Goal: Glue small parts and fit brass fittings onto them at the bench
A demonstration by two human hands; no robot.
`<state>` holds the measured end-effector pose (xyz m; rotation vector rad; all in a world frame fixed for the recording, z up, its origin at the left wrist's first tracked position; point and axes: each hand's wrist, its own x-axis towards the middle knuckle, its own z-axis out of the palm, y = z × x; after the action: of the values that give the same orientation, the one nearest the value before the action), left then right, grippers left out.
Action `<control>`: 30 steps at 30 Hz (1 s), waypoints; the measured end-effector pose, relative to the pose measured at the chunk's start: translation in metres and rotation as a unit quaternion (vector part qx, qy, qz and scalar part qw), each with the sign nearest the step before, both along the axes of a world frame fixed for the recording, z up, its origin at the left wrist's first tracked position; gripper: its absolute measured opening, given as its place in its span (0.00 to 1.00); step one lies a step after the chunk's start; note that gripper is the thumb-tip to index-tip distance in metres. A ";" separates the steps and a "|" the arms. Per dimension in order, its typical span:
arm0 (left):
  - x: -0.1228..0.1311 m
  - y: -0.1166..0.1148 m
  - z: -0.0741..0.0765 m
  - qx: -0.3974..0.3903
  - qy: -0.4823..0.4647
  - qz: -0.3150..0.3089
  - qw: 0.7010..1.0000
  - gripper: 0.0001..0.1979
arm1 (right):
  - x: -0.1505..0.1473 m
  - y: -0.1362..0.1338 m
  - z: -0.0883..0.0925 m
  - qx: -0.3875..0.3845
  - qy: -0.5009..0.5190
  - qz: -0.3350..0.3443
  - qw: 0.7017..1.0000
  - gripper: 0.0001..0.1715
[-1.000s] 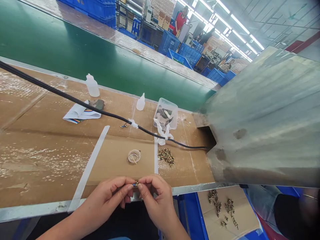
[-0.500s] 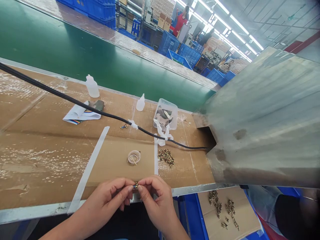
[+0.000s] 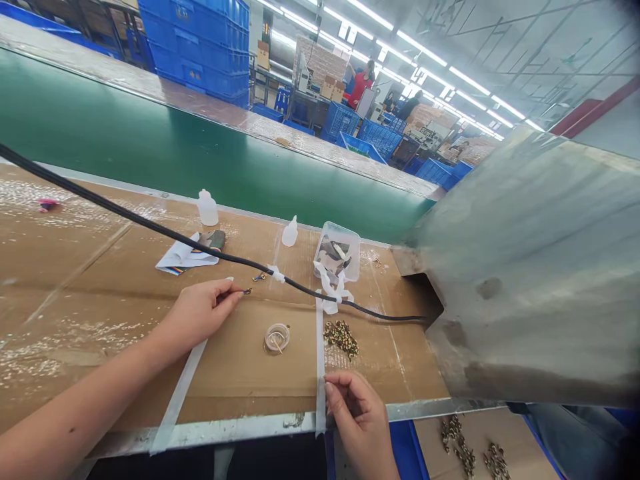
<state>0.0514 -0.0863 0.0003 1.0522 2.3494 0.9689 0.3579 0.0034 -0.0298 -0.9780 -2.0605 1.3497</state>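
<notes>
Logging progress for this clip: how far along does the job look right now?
Possibly done: the small brass fittings on cardboard below the bench edge. In hand: the left hand pinches one small fitting; the right hand looks empty at the bench edge. Left: the heap of fittings on the bench cardboard. Exact counts can't be told.
</notes>
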 end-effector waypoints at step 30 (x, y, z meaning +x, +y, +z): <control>-0.005 0.008 -0.002 0.092 -0.377 0.024 0.921 0.18 | 0.004 0.004 -0.035 -0.017 0.031 -0.115 0.993 0.23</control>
<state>0.0466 -0.0786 -0.0018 0.5256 1.6691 1.3390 0.3617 0.0075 -0.0645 -1.1343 -1.8222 1.2813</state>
